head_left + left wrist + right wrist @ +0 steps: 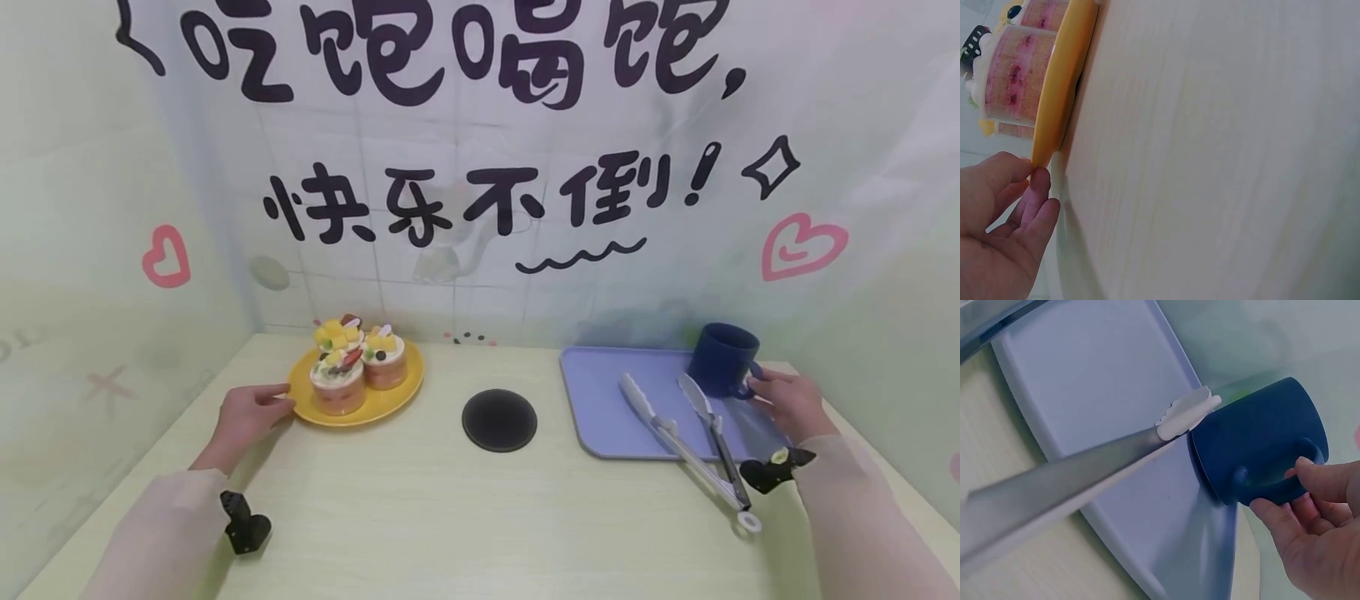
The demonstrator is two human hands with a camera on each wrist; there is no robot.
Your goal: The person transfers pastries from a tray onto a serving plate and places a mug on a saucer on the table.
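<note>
Left hand at the near-left rim of the yellow plate, thumb and fingertips pinching the plate's edge: a grip clamped on the rim, likely to steady or slide it without touching the food. Three small layered cakes topped with fruit pieces and cream, clustered on the plate at the table's back left.

Right hand at the handle of the dark blue mug, fingers curled round the handle loop, so closed on it. Mug upright in the far right corner of the lavender tray. Metal tongs with white tips lying across the tray, ring end overhanging onto the table. Black round coaster between plate and tray.

On the backdrop: "吃饱喝饱, 快乐不倒!", with pink hearts.
</note>
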